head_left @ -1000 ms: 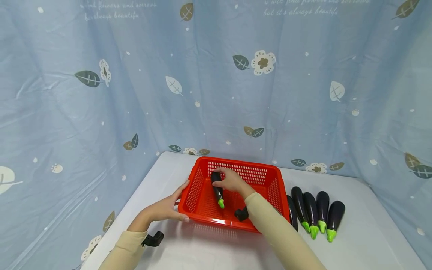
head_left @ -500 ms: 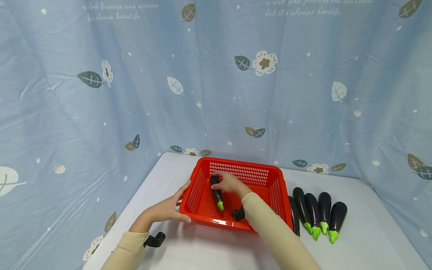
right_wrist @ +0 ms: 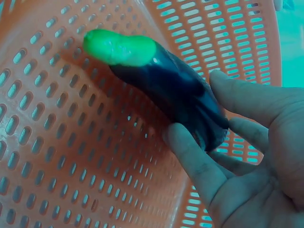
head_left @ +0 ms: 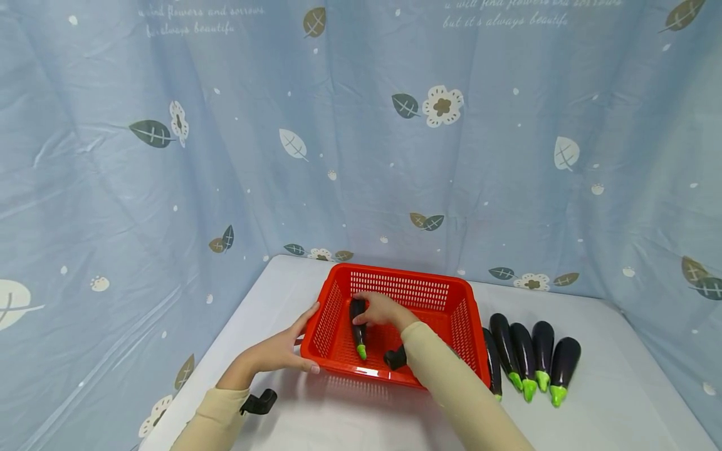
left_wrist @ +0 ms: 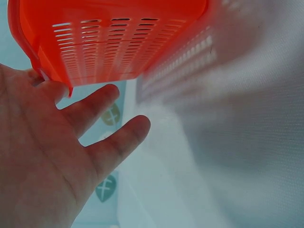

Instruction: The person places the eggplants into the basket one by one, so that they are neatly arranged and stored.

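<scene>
A dark purple eggplant [head_left: 360,336] with a green stem end lies low inside the red perforated plastic basket [head_left: 403,270], toward its left side. My right hand [head_left: 383,311] holds its blunt end between thumb and fingers. In the right wrist view the eggplant's stem [right_wrist: 121,48] points away from the hand [right_wrist: 256,166], close over the basket floor. Outside the basket's near left corner, my left hand [head_left: 276,354] spans the rim with thumb and fingers spread. The left wrist view shows two straight fingers [left_wrist: 121,142] below the rim.
Several eggplants [head_left: 523,351] lie side by side on the white table [head_left: 609,376], right of the basket, stems toward me. One is partly hidden by the basket and right sleeve. A blue patterned curtain [head_left: 361,156] hangs behind and at both sides.
My right hand has lowered the eggplant further into the basket and slightly toward me, and its stem end has swung left. My left hand stays at the basket corner.
</scene>
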`<state>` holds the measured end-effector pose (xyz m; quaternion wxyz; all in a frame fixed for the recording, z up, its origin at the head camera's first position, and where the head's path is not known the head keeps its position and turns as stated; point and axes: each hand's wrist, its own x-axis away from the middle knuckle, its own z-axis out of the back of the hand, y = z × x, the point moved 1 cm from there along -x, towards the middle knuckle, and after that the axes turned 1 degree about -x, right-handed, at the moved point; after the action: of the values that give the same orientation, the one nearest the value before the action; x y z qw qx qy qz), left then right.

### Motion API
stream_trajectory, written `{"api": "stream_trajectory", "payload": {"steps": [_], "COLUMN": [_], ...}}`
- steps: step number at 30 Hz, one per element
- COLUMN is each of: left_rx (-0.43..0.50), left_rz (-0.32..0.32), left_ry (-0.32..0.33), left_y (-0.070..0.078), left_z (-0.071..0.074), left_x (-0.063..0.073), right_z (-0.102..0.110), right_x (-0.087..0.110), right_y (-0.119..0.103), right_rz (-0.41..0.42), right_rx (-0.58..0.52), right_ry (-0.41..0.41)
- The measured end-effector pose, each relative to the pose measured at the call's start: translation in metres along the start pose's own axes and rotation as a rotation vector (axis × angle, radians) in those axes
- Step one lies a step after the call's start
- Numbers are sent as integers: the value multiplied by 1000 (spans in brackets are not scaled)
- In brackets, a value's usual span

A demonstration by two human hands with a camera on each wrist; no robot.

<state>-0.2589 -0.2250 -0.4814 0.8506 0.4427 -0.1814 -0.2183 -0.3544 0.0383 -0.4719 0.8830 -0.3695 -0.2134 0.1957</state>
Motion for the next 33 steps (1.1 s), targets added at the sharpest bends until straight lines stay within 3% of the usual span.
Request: {"api": "stream_trajectory", "payload": {"steps": [18, 33], "left_rx": [11, 7], "left_rz": [-9, -14], "left_ry": [0, 1], "left_y": [-1, -1], "left_z": [0, -1], "left_x": [0, -1], "right_z": [0, 7], "right_x": [4, 14], "right_y": [-2, 6], "right_rz": [6, 8], "right_rx": [-32, -37], "right_ry": [-1, 54]}}
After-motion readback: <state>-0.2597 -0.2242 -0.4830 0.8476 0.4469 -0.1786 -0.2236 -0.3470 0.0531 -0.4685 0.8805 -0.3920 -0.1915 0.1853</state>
